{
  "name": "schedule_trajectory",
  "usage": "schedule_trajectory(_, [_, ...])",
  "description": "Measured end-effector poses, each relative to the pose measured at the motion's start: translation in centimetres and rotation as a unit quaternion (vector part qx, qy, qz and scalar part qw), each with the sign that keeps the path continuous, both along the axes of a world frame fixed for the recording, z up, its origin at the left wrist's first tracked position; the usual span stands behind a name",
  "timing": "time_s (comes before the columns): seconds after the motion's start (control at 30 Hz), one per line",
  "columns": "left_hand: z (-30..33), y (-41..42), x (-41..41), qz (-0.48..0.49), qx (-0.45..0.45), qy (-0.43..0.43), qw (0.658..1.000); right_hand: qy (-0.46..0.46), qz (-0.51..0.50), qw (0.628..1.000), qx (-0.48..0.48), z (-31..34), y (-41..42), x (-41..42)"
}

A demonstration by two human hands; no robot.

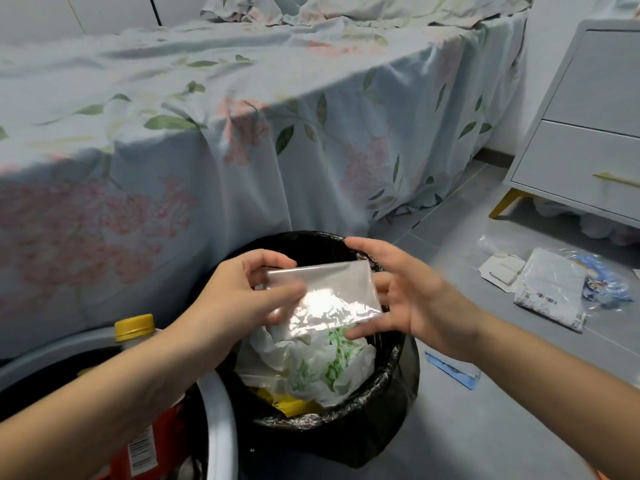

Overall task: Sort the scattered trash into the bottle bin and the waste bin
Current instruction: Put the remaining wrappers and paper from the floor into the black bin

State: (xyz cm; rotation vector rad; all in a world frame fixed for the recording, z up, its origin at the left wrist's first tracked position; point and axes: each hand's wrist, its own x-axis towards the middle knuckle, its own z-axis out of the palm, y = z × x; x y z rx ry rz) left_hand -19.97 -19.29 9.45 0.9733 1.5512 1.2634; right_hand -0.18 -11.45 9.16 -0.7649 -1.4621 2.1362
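Observation:
A clear plastic wrapper (329, 292) hangs right over the waste bin (391, 386), which has a black liner. My left hand (242, 299) pinches the wrapper's left edge. My right hand (412, 299) is at its right edge with fingers spread, touching it from behind and below. Inside the waste bin lie a white bag with green print (329, 368) and something yellow. At the lower left stands the bottle bin (221, 410) with a white rim, holding a yellow-capped bottle (135, 329) and a red-labelled bottle (149, 445), partly hidden by my left arm.
A bed with a floral sheet (207, 133) rises right behind both bins. A white nightstand (581, 133) stands at the right. On the grey floor lie a white printed bag (550, 292), a blue-printed plastic bag (606, 282), flat cardboard (502, 268) and a blue scrap (453, 370).

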Motion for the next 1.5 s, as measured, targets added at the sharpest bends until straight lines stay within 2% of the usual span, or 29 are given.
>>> schedule_trajectory(0.03, [-0.3, -0.1, -0.4, -0.024, 0.015, 0.084, 0.996, -0.056, -0.033, 0.996, 0.065, -0.2, 0.2, -0.2])
schedule_trajectory(0.07, [-0.5, -0.3, -0.8, -0.055, 0.021, 0.219, 0.974, -0.115, -0.064, 0.978, 0.163, -0.4, 0.4, -0.3])
schedule_trajectory(0.1, [-0.7, -0.5, -1.3, -0.093, 0.008, 0.373, 0.923, -0.156, -0.096, 0.946, 0.269, -0.5, 0.8, -0.5])
schedule_trajectory(0.13, [-0.8, -0.7, -1.7, -0.122, -0.006, 0.502, 0.856, -0.175, -0.122, 0.905, 0.368, -0.4, 1.3, -0.7])
schedule_trajectory(0.17, [-0.9, -1.0, -1.9, -0.136, -0.013, 0.581, 0.803, -0.178, -0.136, 0.866, 0.448, -0.4, 1.9, -0.8])
schedule_trajectory(0.2, [-0.9, -1.2, -2.1, -0.138, -0.017, 0.61, 0.78, -0.174, -0.132, 0.833, 0.509, -0.3, 2.6, -1.0])
schedule_trajectory(0.27, [-1.1, -1.6, -2.1, -0.159, -0.027, 0.594, 0.788, -0.178, -0.072, 0.767, 0.612, -0.9, 3.8, -2.0])
schedule_trajectory(0.33, [-1.7, -2.0, -2.0, -0.192, -0.046, 0.583, 0.788, -0.194, 0.011, 0.672, 0.715, -2.3, 4.5, -3.7])
schedule_trajectory(0.37, [-2.0, -2.1, -2.0, -0.199, -0.055, 0.595, 0.776, -0.204, 0.046, 0.63, 0.748, -3.2, 4.8, -4.6])
schedule_trajectory(0.43, [-2.3, -2.1, -1.8, -0.199, -0.074, 0.631, 0.746, -0.228, 0.107, 0.579, 0.776, -4.8, 5.3, -6.1])
schedule_trajectory(0.5, [-2.5, -2.1, -1.7, -0.203, -0.097, 0.663, 0.714, -0.268, 0.18, 0.579, 0.749, -5.5, 5.6, -6.9])
schedule_trajectory(0.57, [-2.4, -2.0, -1.7, -0.212, -0.138, 0.679, 0.689, -0.343, 0.288, 0.579, 0.681, -6.1, 5.7, -7.1])
schedule_trajectory(0.67, [-2.6, -1.9, -1.9, -0.234, -0.186, 0.68, 0.669, -0.48, 0.445, 0.517, 0.552, -6.6, 5.4, -7.2])
schedule_trajectory(0.83, [-3.0, -1.7, -2.1, -0.253, -0.203, 0.686, 0.651, -0.531, 0.511, 0.523, 0.428, -6.5, 4.6, -8.1])
schedule_trajectory(0.87, [-3.0, -1.7, -2.1, -0.257, -0.204, 0.688, 0.647, -0.529, 0.506, 0.536, 0.422, -6.0, 4.7, -8.0])
schedule_trajectory(0.9, [-3.0, -1.8, -2.1, -0.259, -0.202, 0.692, 0.643, -0.515, 0.486, 0.562, 0.428, -5.2, 5.0, -7.8])
schedule_trajectory(0.93, [-3.0, -1.8, -2.0, -0.26, -0.195, 0.698, 0.638, -0.483, 0.448, 0.607, 0.444, -4.2, 5.4, -7.3])
schedule_trajectory(0.97, [-3.0, -1.7, -2.0, -0.261, -0.183, 0.705, 0.633, -0.431, 0.389, 0.669, 0.464, -2.9, 5.9, -6.5])
schedule_trajectory(1.03, [-2.9, -1.6, -1.9, -0.267, -0.153, 0.714, 0.629, -0.293, 0.216, 0.797, 0.483, -0.5, 6.7, -4.5])
schedule_trajectory(1.07, [-2.6, -1.4, -1.9, -0.273, -0.141, 0.713, 0.631, -0.223, 0.108, 0.841, 0.481, 0.1, 7.2, -3.3])
schedule_trajectory(1.1, [-2.4, -1.2, -2.0, -0.282, -0.135, 0.707, 0.634, -0.167, 0.0, 0.862, 0.479, 0.1, 7.7, -2.0])
schedule_trajectory(1.17, [-2.2, -0.7, -2.5, -0.307, -0.125, 0.692, 0.642, -0.14, -0.172, 0.858, 0.464, -1.8, 9.1, 0.4])
schedule_trajectory(1.23, [-2.5, -0.3, -3.0, -0.32, -0.108, 0.685, 0.646, -0.212, -0.245, 0.841, 0.433, -5.9, 10.9, 2.7])
schedule_trajectory(1.33, [-3.4, -0.1, -3.1, -0.318, -0.079, 0.683, 0.652, -0.426, -0.186, 0.813, 0.351, -14.0, 13.7, 7.5])
schedule_trajectory(1.4, [-3.9, -0.4, -2.9, -0.319, -0.071, 0.678, 0.658, -0.562, -0.09, 0.765, 0.302, -18.5, 14.1, 10.5])
schedule_trajectory(1.47, [-4.4, -0.6, -2.9, -0.313, -0.07, 0.677, 0.663, -0.64, -0.043, 0.719, 0.269, -21.3, 13.7, 12.5])
schedule_trajectory(1.5, [-4.5, -0.6, -3.0, -0.311, -0.066, 0.678, 0.663, -0.657, -0.038, 0.708, 0.257, -22.1, 13.5, 13.2])
